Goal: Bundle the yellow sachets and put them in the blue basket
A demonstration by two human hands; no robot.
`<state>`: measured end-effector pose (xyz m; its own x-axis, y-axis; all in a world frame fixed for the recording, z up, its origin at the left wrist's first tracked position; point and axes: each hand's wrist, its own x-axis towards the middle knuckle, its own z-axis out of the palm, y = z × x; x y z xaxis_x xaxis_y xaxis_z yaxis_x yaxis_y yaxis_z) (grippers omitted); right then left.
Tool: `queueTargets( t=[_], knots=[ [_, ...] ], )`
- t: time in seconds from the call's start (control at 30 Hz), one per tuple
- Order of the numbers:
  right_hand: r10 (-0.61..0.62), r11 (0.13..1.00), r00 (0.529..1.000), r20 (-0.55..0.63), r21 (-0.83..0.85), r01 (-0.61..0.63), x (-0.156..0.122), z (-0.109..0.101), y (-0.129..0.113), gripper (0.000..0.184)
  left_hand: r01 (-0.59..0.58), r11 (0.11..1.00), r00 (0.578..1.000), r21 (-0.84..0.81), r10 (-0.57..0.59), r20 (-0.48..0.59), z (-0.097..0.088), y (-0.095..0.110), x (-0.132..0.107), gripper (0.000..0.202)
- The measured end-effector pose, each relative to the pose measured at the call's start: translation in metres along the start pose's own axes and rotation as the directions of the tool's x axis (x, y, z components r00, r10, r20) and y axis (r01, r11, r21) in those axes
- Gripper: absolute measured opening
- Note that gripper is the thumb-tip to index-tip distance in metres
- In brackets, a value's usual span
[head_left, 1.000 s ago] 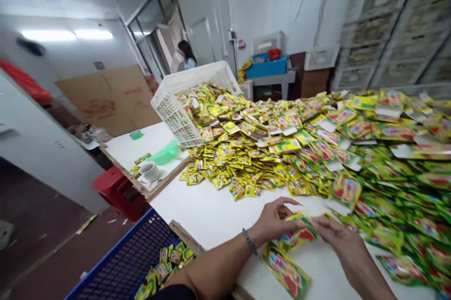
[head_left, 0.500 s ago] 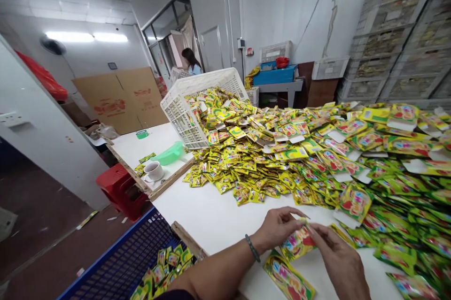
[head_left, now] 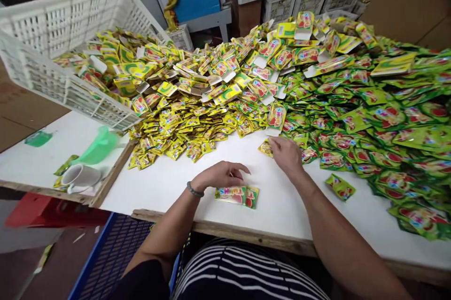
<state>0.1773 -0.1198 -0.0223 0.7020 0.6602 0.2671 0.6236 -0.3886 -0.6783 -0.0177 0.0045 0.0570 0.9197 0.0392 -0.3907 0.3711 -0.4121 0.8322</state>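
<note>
The hands, close together before, are apart: the left hand (head_left: pixel 225 174), fingers loosely open, is at two printed packets (head_left: pixel 230 195) on the bench (head_left: pixel 155 193); the right hand (head_left: pixel 288 155) is at a yellow sachet (head_left: pixel 265 148), grip unclear.

The flat rectangular yellow-green packet (head_left: pixel 229 196) and the small yellow cardboard box with a white flap (head_left: pixel 276 116) bear coloured lettering, too blurred to read surely.

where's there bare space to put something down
Bare table shows between the left hand and the yellow packets, and between the flat packs and the right hand. The back is crowded with boxes, the right with green packets.
</note>
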Motion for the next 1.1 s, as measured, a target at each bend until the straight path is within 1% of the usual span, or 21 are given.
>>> queueTargets(
  t=[0.03, 0.1, 0.13, 0.2, 0.23, 0.27, 0.3, 0.4, 0.43, 0.5, 0.6, 0.67, 0.7, 0.77, 0.8, 0.87, 0.9, 0.93, 1.0, 1.03, 1.1],
  knots=[
    [-0.022, 0.997, 0.999, 0.035, -0.069, 0.024, 0.002, 0.001, 0.006, 0.028, -0.001, 0.997, 0.999, 0.074, 0.004, -0.031, -0.003, 0.002, 0.003, 0.033],
    [-0.060, 0.985, 0.989, 0.136, -0.152, 0.081, 0.001, 0.005, 0.011, 0.024, 0.039, 0.976, 0.981, 0.213, 0.004, -0.196, -0.010, 0.005, 0.016, 0.026],
    [-0.076, 0.980, 0.980, 0.183, -0.165, 0.107, 0.000, 0.007, 0.011, 0.023, 0.087, 0.954, 0.953, 0.287, 0.004, -0.302, -0.014, 0.006, 0.026, 0.025],
    [-0.095, 0.979, 0.964, 0.247, -0.151, 0.135, -0.004, 0.009, 0.008, 0.020, 0.220, 0.879, 0.867, 0.424, 0.023, -0.497, -0.021, 0.007, 0.049, 0.025],
    [-0.095, 0.981, 0.962, 0.258, -0.138, 0.134, -0.005, 0.010, 0.006, 0.018, 0.284, 0.829, 0.826, 0.483, 0.044, -0.562, -0.024, 0.007, 0.062, 0.026],
    [-0.092, 0.983, 0.962, 0.257, -0.129, 0.129, -0.006, 0.009, 0.004, 0.017, 0.333, 0.775, 0.800, 0.538, 0.070, -0.596, -0.027, 0.006, 0.074, 0.027],
    [-0.090, 0.984, 0.963, 0.254, -0.126, 0.125, -0.007, 0.008, 0.003, 0.016, 0.364, 0.719, 0.793, 0.592, 0.094, -0.603, -0.029, 0.005, 0.086, 0.029],
    [-0.065, 0.983, 0.960, 0.271, -0.147, 0.108, -0.007, 0.002, -0.001, 0.016, 0.396, 0.573, 0.836, 0.718, 0.098, -0.540, -0.032, 0.001, 0.112, 0.039],
    [-0.047, 0.983, 0.958, 0.284, -0.160, 0.095, -0.007, -0.001, -0.002, 0.019, 0.406, 0.545, 0.846, 0.734, 0.081, -0.528, -0.032, -0.001, 0.117, 0.042],
    [-0.009, 0.979, 0.950, 0.311, -0.189, 0.071, -0.007, -0.004, -0.006, 0.026, 0.439, 0.525, 0.844, 0.730, 0.038, -0.535, -0.032, -0.003, 0.121, 0.049],
    [0.049, 0.979, 0.932, 0.359, -0.201, 0.026, -0.005, -0.008, -0.013, 0.033, 0.460, 0.548, 0.821, 0.698, 0.037, -0.570, -0.033, 0.002, 0.118, 0.053],
    [0.061, 0.988, 0.927, 0.369, -0.154, -0.003, -0.001, -0.015, -0.013, 0.030, 0.437, 0.599, 0.794, 0.671, 0.094, -0.601, -0.030, 0.011, 0.118, 0.047],
    [0.073, 0.991, 0.939, 0.336, -0.134, -0.030, 0.002, -0.020, -0.012, 0.027, 0.417, 0.630, 0.783, 0.656, 0.117, -0.611, -0.028, 0.017, 0.120, 0.040],
    [0.118, 0.988, 0.974, 0.194, -0.118, -0.096, 0.009, -0.032, -0.006, 0.022, 0.385, 0.686, 0.787, 0.617, 0.104, -0.608, -0.019, 0.030, 0.129, 0.031],
    [0.155, 0.982, 0.983, 0.099, -0.125, -0.143, 0.012, -0.038, -0.001, 0.023, 0.386, 0.708, 0.799, 0.591, 0.064, -0.598, -0.013, 0.035, 0.135, 0.036],
    [0.222, 0.962, 0.973, -0.058, -0.151, -0.228, 0.016, -0.049, 0.007, 0.027, 0.414, 0.743, 0.810, 0.526, -0.038, -0.585, 0.000, 0.042, 0.151, 0.047],
    [0.244, 0.953, 0.965, -0.097, -0.158, -0.257, 0.017, -0.052, 0.011, 0.028, 0.430, 0.756, 0.802, 0.493, -0.070, -0.593, 0.006, 0.044, 0.160, 0.049],
    [0.262, 0.947, 0.959, -0.109, -0.160, -0.277, 0.018, -0.053, 0.014, 0.029, 0.443, 0.768, 0.786, 0.463, -0.084, -0.612, 0.011, 0.044, 0.168, 0.050],
    [0.291, 0.942, 0.953, -0.085, -0.150, -0.301, 0.018, -0.052, 0.017, 0.030, 0.445, 0.797, 0.755, 0.407, -0.090, -0.650, 0.018, 0.042, 0.183, 0.047],
    [0.299, 0.942, 0.952, -0.067, -0.140, -0.305, 0.017, -0.051, 0.018, 0.032, 0.433, 0.817, 0.749, 0.381, -0.091, -0.657, 0.019, 0.041, 0.188, 0.043],
    [0.283, 0.951, 0.958, -0.035, -0.121, -0.285, 0.016, -0.048, 0.019, 0.034, 0.394, 0.866, 0.755, 0.309, -0.113, -0.646, 0.016, 0.036, 0.193, 0.033]
  ],
)
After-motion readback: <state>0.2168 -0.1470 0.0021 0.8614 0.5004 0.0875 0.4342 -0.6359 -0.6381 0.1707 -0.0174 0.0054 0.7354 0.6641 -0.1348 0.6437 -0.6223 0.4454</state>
